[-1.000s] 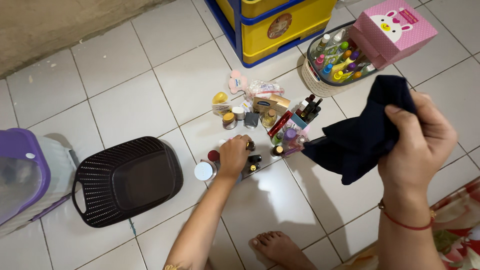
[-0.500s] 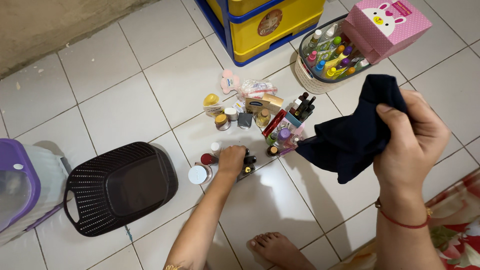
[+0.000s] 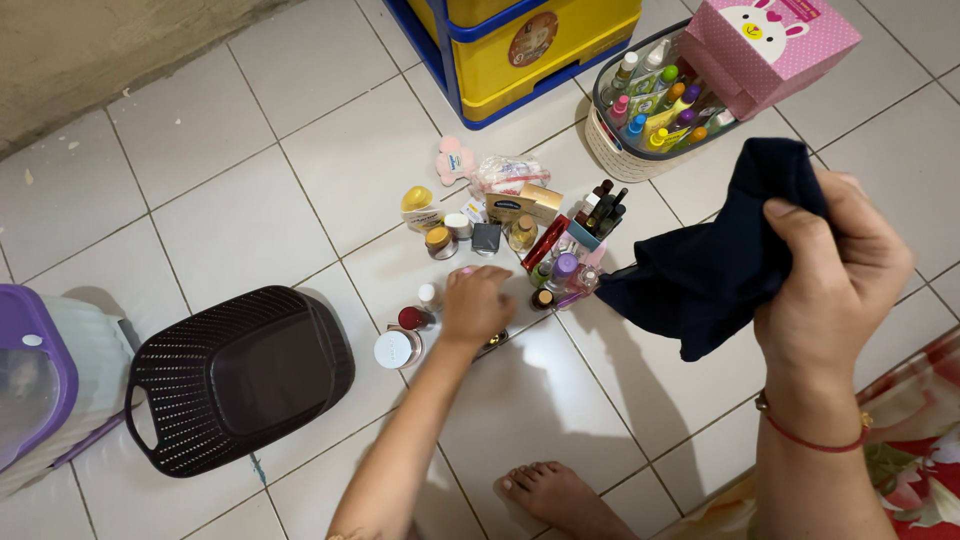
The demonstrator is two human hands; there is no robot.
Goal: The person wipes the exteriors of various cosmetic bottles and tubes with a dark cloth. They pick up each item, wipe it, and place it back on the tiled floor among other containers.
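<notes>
Left hand (image 3: 478, 305) lies curled over small glossy bottles (image 3: 497, 338) on the tiled floor (image 3: 250, 200) (grip unclear). Right hand (image 3: 835, 275), fingers pressed together, pinches a soft dark cloth (image 3: 700, 275) held above the floor. Black woven-plastic basket (image 3: 240, 375) lies near.

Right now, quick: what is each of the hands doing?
Left hand: palm down on the small cosmetic bottles on the tiled floor; grip hidden.
Right hand: closed, holding the dark navy cloth.
</notes>
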